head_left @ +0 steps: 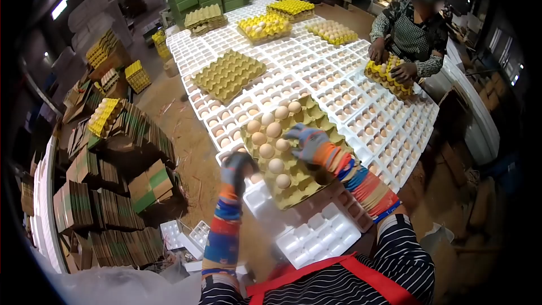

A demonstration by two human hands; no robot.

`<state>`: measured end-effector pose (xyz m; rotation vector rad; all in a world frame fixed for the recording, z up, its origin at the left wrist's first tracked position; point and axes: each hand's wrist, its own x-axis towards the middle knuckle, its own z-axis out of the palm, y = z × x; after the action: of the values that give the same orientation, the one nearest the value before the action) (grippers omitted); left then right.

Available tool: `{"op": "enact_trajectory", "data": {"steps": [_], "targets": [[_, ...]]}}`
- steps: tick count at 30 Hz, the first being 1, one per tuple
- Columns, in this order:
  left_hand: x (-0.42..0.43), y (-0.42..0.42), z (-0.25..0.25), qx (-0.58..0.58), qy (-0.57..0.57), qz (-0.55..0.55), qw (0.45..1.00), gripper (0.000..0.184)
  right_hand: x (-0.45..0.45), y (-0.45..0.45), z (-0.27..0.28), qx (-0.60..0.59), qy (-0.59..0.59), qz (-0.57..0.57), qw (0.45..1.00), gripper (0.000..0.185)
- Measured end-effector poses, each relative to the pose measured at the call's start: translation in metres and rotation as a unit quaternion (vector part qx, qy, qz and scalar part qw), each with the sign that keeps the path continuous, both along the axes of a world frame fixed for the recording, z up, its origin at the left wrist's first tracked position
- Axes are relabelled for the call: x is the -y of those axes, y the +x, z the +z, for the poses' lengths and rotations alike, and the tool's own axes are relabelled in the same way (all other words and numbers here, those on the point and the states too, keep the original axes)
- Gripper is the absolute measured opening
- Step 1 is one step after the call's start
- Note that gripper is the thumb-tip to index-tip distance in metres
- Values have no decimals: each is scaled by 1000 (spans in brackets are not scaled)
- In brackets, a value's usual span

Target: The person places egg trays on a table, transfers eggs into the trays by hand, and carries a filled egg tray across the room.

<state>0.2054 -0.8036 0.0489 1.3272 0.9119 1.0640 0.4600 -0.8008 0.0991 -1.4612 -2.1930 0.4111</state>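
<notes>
Approx. 10 eggs (274,130) on 1 tray (302,185), R fingers (294,133) over it.

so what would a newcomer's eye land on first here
Probably the white egg trays spread in a great sheet across the middle. Then, in front, the gloved left hand and right hand, in vivid striped sleeves, at a tan tray partly filled with eggs. At upper right, another person handles a yellow tray.
</notes>
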Motion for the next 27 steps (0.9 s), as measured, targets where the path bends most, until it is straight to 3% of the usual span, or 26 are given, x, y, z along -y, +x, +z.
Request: {"op": "enact_trajectory", "data": {"steps": [1, 2, 3, 5, 6, 7, 8, 9, 10, 11, 12, 13, 14, 15, 16, 17, 19, 21, 22, 25, 27], "targets": [[18, 9, 27, -71, -144, -44, 986, 39, 1, -10, 2, 63, 2, 24, 998, 32], [35, 26, 41, -272, 31, -55, 960, 37, 1, -15, 2, 125, 5, 47, 991, 33], [53, 46, 48, -454, 205, -62, 865, 34, -1, -17, 0, 130, 7, 41, 991, 33], [72, 71, 50, -554, 277, -10, 785, 31, -15, -18, -6, 141, 16, 31, 989, 32], [68, 74, 35, -553, 297, 16, 778, 28, -16, -7, -13, 17, 32, 28, 999, 35], [68, 69, 34, -512, 267, -3, 817, 28, -14, 3, -19, -111, -19, 7, 994, 36], [64, 61, 36, -466, 237, -23, 852, 28, -11, 13, -27, -308, -62, -6, 949, 36], [56, 53, 37, -416, 207, -41, 885, 29, -11, 21, -33, -489, -99, -17, 866, 36], [45, 41, 32, -291, 195, -63, 935, 33, 2, 26, -8, -557, -164, -34, 813, 35], [37, 31, 30, -113, -3, -83, 990, 38, 17, 29, 18, -620, -225, -53, 750, 35], [30, 24, 46, 1, -73, -90, 993, 39, 20, 29, 18, -633, -202, -42, 747, 35], [23, 17, 60, 112, -150, -97, 978, 41, 19, 31, 17, -641, -249, -81, 721, 34], [3, 11, 50, 20, -52, -111, 992, 41, 15, 34, 14, -585, -236, -87, 771, 33], [-8, 14, 49, -81, 114, -133, 981, 41, 15, 36, 10, -522, -232, -100, 814, 32], [-18, 18, 48, -166, 280, -117, 938, 42, 31, 20, 35, -523, -244, -150, 803, 24], [-12, 26, 72, -317, 365, -97, 870, 35, 45, 23, 35, -540, -239, -136, 796, 29], [-16, 42, 76, -504, 412, -135, 747, 21, 87, 16, 46, -573, -212, -199, 767, 33], [-22, 56, 68, -574, 434, -203, 664, 13, 146, 11, 36, -512, -76, -279, 808, 38], [-23, 62, 69, -605, 446, -237, 615, 13, 177, 12, 20, -488, -83, -350, 796, 37], [-36, 74, 69, -607, 464, -293, 575, 13, 219, -6, -38, -405, -99, -527, 740, 35], [-49, 79, 69, -575, 493, -370, 539, 14, 225, -11, -115, -156, -12, -540, 827, 33]]}}
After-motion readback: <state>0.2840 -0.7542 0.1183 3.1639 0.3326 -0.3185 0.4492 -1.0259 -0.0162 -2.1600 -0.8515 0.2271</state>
